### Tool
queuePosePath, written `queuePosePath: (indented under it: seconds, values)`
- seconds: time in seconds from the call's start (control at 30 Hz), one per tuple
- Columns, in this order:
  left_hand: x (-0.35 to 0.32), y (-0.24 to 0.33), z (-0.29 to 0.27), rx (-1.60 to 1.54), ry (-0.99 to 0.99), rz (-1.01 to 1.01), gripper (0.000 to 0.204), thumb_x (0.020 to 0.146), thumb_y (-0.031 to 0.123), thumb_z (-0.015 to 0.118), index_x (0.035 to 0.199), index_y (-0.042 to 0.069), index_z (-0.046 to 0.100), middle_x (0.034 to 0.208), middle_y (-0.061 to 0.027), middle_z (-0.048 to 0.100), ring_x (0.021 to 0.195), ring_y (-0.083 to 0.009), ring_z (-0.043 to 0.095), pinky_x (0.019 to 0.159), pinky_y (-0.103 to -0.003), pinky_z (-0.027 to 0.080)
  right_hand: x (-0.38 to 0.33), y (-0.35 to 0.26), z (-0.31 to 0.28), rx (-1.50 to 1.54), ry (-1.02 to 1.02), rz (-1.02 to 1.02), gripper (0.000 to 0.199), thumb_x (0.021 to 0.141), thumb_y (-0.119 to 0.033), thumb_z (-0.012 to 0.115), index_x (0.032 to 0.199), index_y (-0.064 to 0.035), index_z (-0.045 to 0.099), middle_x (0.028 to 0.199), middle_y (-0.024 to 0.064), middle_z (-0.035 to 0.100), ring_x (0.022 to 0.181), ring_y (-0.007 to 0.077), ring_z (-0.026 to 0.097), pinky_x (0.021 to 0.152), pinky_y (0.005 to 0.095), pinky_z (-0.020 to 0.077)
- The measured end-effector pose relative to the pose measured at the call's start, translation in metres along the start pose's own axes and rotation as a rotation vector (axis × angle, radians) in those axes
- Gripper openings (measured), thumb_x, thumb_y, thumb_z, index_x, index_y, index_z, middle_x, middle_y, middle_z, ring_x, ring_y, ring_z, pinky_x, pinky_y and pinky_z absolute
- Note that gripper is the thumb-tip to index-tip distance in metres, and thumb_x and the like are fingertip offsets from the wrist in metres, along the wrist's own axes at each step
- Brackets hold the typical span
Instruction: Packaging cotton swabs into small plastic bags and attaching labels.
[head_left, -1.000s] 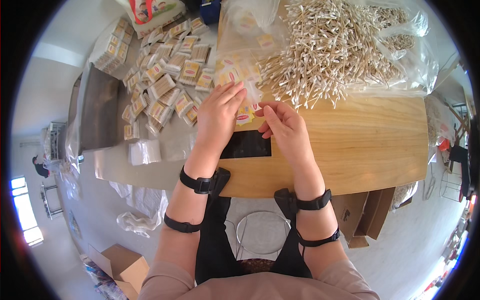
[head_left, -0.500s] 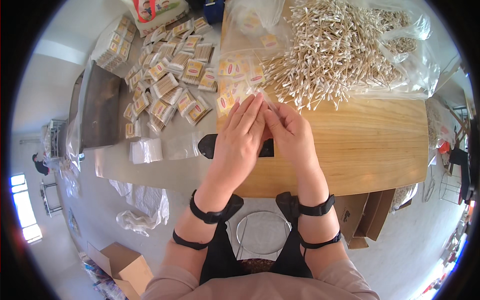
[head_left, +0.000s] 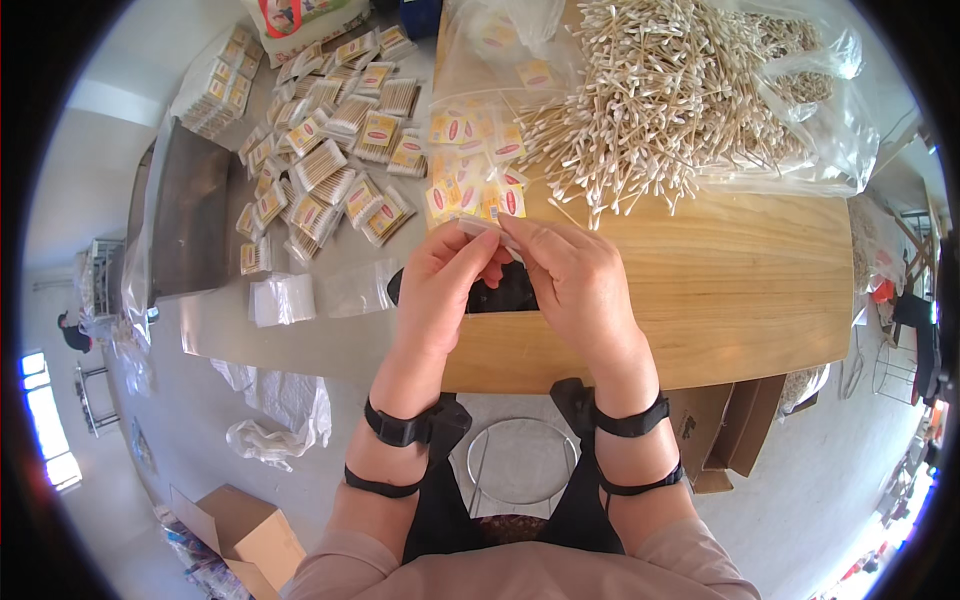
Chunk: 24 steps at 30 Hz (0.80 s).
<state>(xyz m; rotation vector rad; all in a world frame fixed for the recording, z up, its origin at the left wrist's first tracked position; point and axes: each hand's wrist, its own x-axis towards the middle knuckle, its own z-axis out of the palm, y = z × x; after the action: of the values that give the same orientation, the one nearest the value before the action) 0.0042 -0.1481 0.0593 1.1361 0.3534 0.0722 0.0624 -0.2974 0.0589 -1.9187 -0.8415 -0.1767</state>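
Note:
Both of my hands meet over the near left part of the wooden board. My left hand pinches a small clear plastic bag between thumb and fingers. On the bag's right side, the fingertips of my right hand are closed on it too. Whether anything is inside the bag is hard to make out behind the fingers. Just beyond my fingertips lie yellow-and-white printed cards, partly under clear plastic. A large heap of cotton swabs spreads out farther to the right. Below my hands rests a black object, partly covered.
Left of the wooden board, many filled swab packets lie in a pile. Nearer are a stack of empty clear bags and a flat clear bag. Stacked packets stand at the far left. Cardboard boxes sit on the floor.
My hands were pressed together, the left one flat over the bag. Now they have drawn nearer to me and apart, and both pinch the bag by fingertips.

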Motion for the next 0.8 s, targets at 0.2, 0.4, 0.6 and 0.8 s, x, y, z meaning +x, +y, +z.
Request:
queuePosePath:
  seconds: [0.2,0.4,0.6,0.8]
  values:
    - [0.002,-0.004,-0.010,0.068,-0.017,0.059,0.007,0.093,0.007,0.064,0.092,0.001,0.067,0.080,0.0000,0.065,0.069,-0.0045,0.054,0.063,-0.019,0.043,0.003,-0.012,0.003,0.213,0.038,0.032,0.028,0.079,0.004,0.064,0.108,0.0004,0.066,0.097,0.0156,0.064,0.080,0.0332,0.064,0.069,0.0390,0.0529]
    - [-0.002,-0.006,-0.012,0.236,-0.015,0.136,0.006,0.092,0.007,0.067,0.090,0.001,0.067,0.077,0.0020,0.064,0.068,-0.0035,0.055,0.061,-0.018,0.042,0.002,-0.014,0.003,0.232,-0.001,0.119,0.025,0.082,0.006,0.060,0.106,-0.0002,0.065,0.086,0.0147,0.064,0.074,0.0313,0.064,0.066,0.0372,0.0528]
    - [0.000,-0.007,-0.007,0.494,0.015,0.382,0.005,0.088,0.000,0.067,0.085,-0.001,0.063,0.074,-0.0008,0.062,0.063,-0.0066,0.054,0.056,-0.023,0.044,-0.001,-0.008,0.010,0.233,0.102,0.170,0.020,0.080,0.009,0.061,0.095,-0.0026,0.066,0.078,0.0124,0.063,0.071,0.0288,0.063,0.062,0.0349,0.0514]
    - [-0.005,0.002,0.004,0.805,0.019,0.577,0.016,0.081,-0.003,0.069,0.078,0.001,0.054,0.070,-0.0064,0.056,0.058,-0.0159,0.054,0.053,-0.028,0.043,-0.002,0.004,0.012,0.021,0.220,0.055,0.018,0.075,0.010,0.062,0.086,-0.0021,0.069,0.081,0.0119,0.063,0.069,0.0275,0.062,0.061,0.0344,0.0495]
